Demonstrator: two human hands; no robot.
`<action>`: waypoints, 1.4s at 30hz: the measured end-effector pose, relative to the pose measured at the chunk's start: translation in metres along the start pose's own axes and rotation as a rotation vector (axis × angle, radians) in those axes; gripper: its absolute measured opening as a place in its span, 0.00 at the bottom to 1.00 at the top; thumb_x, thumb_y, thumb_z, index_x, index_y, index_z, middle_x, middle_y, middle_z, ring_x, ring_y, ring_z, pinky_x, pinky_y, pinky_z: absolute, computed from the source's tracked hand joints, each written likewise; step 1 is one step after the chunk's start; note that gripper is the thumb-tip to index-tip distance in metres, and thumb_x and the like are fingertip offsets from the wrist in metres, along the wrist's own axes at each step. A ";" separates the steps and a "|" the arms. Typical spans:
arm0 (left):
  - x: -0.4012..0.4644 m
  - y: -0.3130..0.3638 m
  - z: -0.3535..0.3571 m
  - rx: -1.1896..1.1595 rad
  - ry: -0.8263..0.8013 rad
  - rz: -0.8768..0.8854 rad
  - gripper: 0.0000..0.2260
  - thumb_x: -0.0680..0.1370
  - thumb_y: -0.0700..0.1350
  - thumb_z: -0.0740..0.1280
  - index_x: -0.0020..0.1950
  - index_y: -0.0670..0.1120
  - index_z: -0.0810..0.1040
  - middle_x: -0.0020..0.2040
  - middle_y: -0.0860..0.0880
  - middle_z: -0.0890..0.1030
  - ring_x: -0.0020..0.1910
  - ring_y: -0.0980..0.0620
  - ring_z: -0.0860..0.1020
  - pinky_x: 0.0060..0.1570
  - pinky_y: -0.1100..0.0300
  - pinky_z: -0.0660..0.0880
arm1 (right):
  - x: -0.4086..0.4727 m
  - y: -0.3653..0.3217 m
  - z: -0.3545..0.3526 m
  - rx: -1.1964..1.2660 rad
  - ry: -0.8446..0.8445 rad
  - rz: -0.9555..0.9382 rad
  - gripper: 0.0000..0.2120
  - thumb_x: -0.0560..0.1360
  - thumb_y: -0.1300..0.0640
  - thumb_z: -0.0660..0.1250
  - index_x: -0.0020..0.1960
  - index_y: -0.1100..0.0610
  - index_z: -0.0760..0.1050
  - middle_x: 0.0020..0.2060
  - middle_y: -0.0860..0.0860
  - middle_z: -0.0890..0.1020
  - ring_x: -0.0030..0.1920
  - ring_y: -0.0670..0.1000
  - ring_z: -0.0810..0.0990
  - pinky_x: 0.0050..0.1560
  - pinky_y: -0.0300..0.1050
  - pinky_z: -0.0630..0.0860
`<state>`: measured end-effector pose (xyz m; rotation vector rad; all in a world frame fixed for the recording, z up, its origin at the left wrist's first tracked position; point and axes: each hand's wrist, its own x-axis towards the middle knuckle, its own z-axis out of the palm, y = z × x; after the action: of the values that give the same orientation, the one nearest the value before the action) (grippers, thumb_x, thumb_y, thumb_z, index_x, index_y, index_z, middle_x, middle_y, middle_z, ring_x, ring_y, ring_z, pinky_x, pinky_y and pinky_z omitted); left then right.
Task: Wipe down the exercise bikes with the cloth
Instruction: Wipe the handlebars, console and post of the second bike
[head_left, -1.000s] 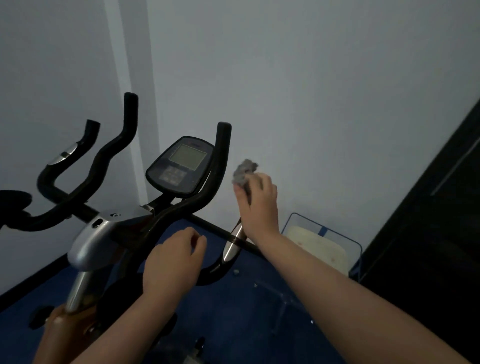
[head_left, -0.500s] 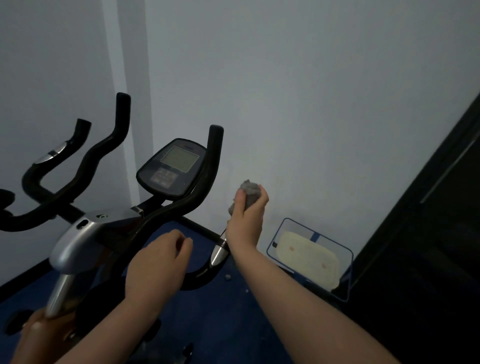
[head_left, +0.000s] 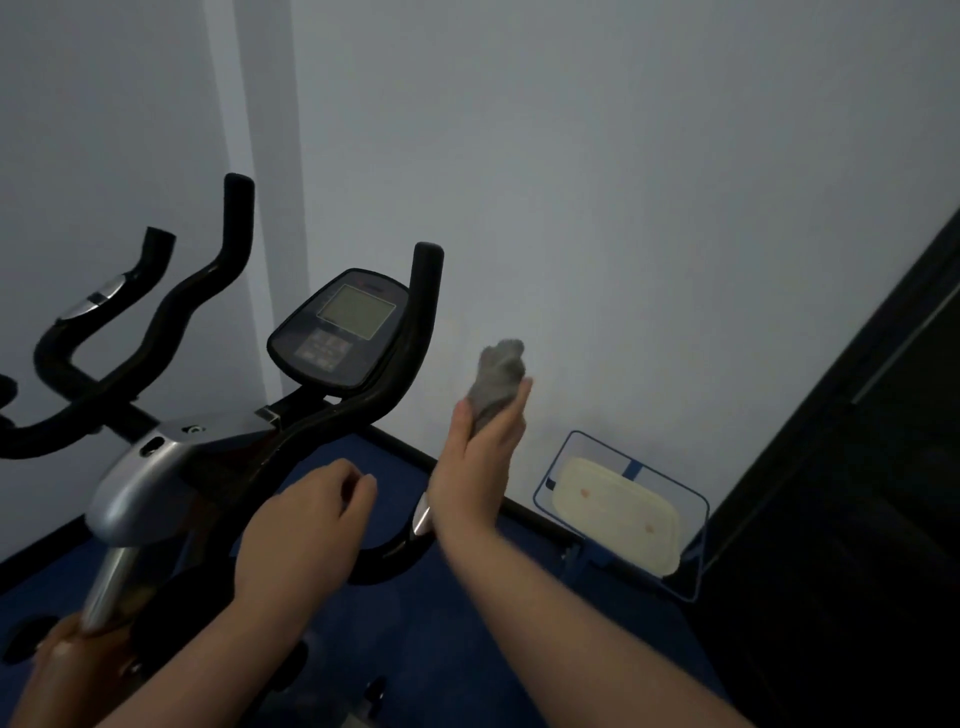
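Grey cloth (head_left: 497, 382), right hand (head_left: 480, 462), beside bike (head_left: 208, 441).
Fingers pinched the cloth upright, off the handlebar (head_left: 415, 332), which rose just left of it; left hand (head_left: 306, 525), loosely curled, held nothing, hovering nearer the bar's lower bend.

No readable text anywhere. Bike console (head_left: 340, 329) has a blank grey screen (head_left: 357, 312) and a button pad (head_left: 322, 349), markings too blurred to read.

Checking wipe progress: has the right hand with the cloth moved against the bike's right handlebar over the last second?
Yes. The right hand holding the cloth has drifted right, away from the right handlebar; a gap shows between them now.
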<state>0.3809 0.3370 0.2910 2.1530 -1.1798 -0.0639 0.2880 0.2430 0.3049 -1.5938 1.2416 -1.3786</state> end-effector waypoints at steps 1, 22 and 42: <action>0.000 0.000 0.000 0.005 -0.001 0.001 0.12 0.80 0.55 0.59 0.38 0.54 0.73 0.32 0.55 0.76 0.29 0.59 0.73 0.27 0.63 0.62 | -0.022 0.006 0.000 0.009 -0.033 -0.027 0.31 0.81 0.41 0.53 0.78 0.39 0.39 0.76 0.43 0.53 0.63 0.32 0.66 0.48 0.22 0.65; -0.016 0.002 -0.012 -0.261 0.294 -0.098 0.07 0.78 0.48 0.62 0.41 0.54 0.75 0.33 0.55 0.76 0.37 0.59 0.75 0.31 0.64 0.63 | 0.058 0.020 -0.070 -0.658 -0.701 -1.126 0.16 0.79 0.55 0.57 0.58 0.58 0.80 0.51 0.53 0.80 0.58 0.55 0.76 0.76 0.57 0.51; -0.055 -0.050 -0.016 0.016 0.589 -0.281 0.04 0.77 0.45 0.60 0.47 0.49 0.74 0.45 0.54 0.73 0.43 0.55 0.71 0.44 0.56 0.70 | -0.034 -0.003 0.020 -0.823 -1.144 -0.827 0.20 0.84 0.47 0.48 0.71 0.57 0.58 0.58 0.56 0.76 0.52 0.58 0.77 0.42 0.47 0.63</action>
<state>0.3906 0.4065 0.2599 2.1222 -0.5407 0.4287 0.3090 0.2745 0.2924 -3.0065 0.3677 -0.0014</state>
